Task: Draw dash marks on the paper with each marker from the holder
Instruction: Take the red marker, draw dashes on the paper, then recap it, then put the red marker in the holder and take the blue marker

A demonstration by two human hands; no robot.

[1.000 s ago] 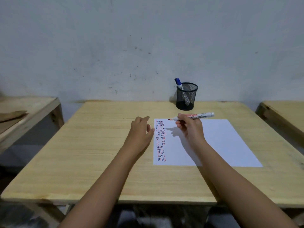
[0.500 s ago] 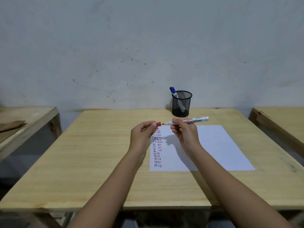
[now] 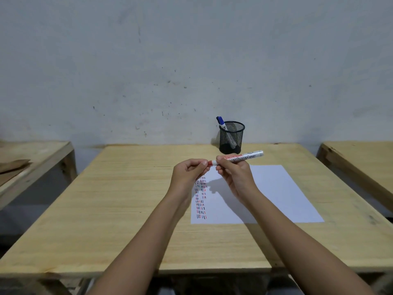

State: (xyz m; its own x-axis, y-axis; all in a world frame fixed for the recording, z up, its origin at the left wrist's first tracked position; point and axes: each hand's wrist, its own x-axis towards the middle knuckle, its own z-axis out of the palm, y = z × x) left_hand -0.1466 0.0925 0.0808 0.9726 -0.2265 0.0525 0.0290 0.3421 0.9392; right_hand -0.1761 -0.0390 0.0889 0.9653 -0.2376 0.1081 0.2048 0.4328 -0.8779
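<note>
A white sheet of paper [image 3: 276, 192] lies on the wooden table [image 3: 119, 201], with columns of red, black and blue dash marks [image 3: 201, 198] along its left edge. My right hand [image 3: 235, 177] holds a white red-ink marker [image 3: 244, 156] level above the paper. My left hand [image 3: 188, 173] pinches the red cap [image 3: 210, 162] against the marker's tip end. A black mesh holder [image 3: 231, 137] stands at the table's back edge with a blue-capped marker [image 3: 222, 122] leaning in it.
Another wooden table [image 3: 32, 158] stands to the left with brown board pieces on it, and a third table [image 3: 361, 158] to the right. A grey wall runs behind the holder.
My left hand lifted from the table with the red cap and met the marker's tip. Both hands rose above the paper; the camera tilted up.
</note>
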